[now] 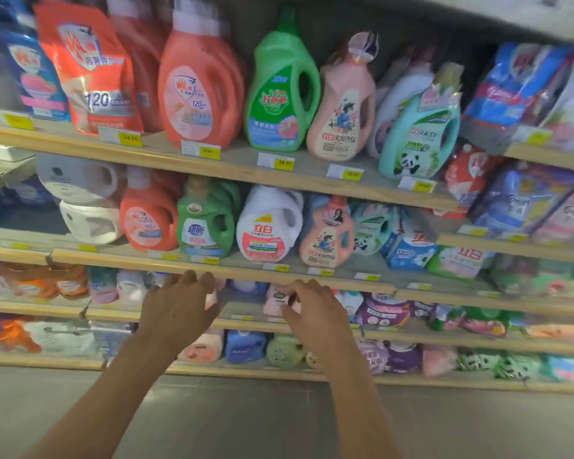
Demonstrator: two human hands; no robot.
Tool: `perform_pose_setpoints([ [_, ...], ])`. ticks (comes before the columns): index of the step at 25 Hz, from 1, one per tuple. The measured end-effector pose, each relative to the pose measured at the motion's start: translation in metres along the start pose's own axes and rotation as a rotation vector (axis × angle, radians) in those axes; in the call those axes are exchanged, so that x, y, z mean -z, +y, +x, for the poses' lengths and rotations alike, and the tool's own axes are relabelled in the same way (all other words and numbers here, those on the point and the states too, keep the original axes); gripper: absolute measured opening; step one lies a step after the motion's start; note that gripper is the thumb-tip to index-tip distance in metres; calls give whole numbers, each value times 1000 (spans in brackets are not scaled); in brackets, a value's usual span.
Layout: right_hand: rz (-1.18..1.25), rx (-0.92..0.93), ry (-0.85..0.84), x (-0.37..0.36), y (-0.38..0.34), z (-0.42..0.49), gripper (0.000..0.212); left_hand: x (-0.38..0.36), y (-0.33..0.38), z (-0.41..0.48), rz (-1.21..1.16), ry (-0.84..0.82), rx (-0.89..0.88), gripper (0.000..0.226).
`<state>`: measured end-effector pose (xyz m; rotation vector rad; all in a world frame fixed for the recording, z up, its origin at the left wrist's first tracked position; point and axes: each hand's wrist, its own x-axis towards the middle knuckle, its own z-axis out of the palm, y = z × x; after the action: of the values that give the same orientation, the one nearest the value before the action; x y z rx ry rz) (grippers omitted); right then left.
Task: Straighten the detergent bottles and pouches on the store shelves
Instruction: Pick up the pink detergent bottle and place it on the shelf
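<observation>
Small pale pink plastic bottle (274, 301): stands on the third wooden-edged shelf (246, 323) from the top, near the middle of its front edge, among blurred small bottles.

Right hand (315, 313): directly beside that bottle, fingers curled toward its right side and cap. Motion blur hides the contact, so I cannot tell whether they grasp it or only touch it.

Left hand (179, 306): to the left at the same shelf, fingers spread and loosely bent, released, holding nothing. Its fingertips overlap the front edge of the second shelf (312, 282) above.

Second shelf, above the hands, left to right: orange-red plastic jug (148, 220), green plastic jug (206, 220), white jug with a red label (265, 226) leaning left, peach-pink waisted bottle (327, 236).

Top shelf (239, 173): red foil pouch (90, 67) near the left end, then a large orange-red jug (196, 91), a green handled jug (279, 94), a tall peach-pink bottle (342, 104) and a teal jug with a panda label (418, 134) tilted at the right end.

Yellow price tags (284, 162) line the front edges. Grey floor (246, 425) lies below.
</observation>
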<state>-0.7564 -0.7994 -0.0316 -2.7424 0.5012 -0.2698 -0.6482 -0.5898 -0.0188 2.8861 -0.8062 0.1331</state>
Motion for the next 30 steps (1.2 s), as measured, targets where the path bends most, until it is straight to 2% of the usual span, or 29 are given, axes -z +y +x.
perform_pose_setpoints([
  [5, -37, -40, 48, 47, 56, -21, 26, -4, 81, 11, 49, -3, -106, 38],
  [8, -90, -58, 54, 74, 108, -31, 33, -10, 137, 22, 83, 23, -133, 41],
  [15, -81, -76, 32, 95, 217, -25, 35, -36, 215, 30, 145, 26, -52, 42],
  [22, -40, -76, 2, 89, 257, 25, 37, -49, 240, 65, 111, -12, -29, 41],
  [30, -35, -111, -29, 61, 253, 94, 37, -76, 217, 135, 51, -10, -21, 43],
])
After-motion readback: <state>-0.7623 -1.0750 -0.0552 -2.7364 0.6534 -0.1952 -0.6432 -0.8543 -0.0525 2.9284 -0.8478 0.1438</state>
